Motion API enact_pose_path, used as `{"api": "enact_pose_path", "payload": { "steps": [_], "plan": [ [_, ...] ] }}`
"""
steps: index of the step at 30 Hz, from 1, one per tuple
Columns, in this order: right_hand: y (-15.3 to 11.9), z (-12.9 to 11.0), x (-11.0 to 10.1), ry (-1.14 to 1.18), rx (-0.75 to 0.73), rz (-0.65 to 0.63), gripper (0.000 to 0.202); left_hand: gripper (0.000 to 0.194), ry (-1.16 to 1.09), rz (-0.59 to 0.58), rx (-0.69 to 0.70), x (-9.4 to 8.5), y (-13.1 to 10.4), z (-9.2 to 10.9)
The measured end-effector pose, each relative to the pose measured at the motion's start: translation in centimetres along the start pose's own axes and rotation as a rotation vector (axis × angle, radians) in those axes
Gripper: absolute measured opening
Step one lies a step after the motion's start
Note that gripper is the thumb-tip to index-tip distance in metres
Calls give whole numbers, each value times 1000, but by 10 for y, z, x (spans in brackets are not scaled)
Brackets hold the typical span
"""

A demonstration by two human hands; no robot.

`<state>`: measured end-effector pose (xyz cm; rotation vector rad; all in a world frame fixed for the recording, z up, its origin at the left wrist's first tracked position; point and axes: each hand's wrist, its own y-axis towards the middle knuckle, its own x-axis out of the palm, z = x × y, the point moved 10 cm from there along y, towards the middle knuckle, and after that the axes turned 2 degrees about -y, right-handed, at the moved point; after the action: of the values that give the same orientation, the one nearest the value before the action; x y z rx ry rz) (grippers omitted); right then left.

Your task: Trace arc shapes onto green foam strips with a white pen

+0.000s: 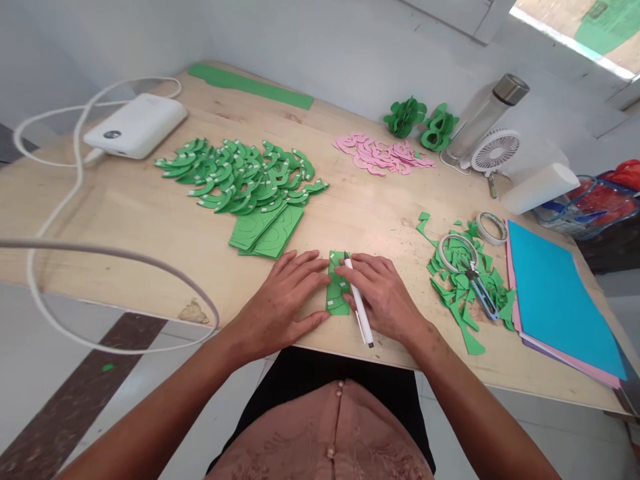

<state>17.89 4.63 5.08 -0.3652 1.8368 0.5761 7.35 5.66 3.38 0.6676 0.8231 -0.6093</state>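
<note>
A small green paper rectangle lies near the table's front edge, with a curved outline and several small white tape bits on it. My left hand rests flat and open, its fingertips along the paper's left edge. At the right side, my right hand keeps a white pen tucked between its fingers, dark tip pointing away from me. Its fingertips touch the paper's right part. Just beyond my left hand are stacked green rectangles with drawn curves, below a heap of curved green cutouts bearing white tape bits.
Green scraps lie to the right with scissors and tape rolls, beside coloured sheets. Pink cutouts, green paper ornaments, a bottle and a fan stand behind. A cable loops from a white device.
</note>
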Motion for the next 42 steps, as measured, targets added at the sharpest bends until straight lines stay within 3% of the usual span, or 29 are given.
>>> {"api": "enact_pose_path", "payload": {
  "steps": [12, 42],
  "plan": [
    [0, -3, -1, -6, 5, 8, 43, 30, 3, -4, -12, 0, 0, 0],
    [1, -8, -1, -88, -3, -8, 34, 30, 52, -22, 19, 4, -1, 1]
  ]
}}
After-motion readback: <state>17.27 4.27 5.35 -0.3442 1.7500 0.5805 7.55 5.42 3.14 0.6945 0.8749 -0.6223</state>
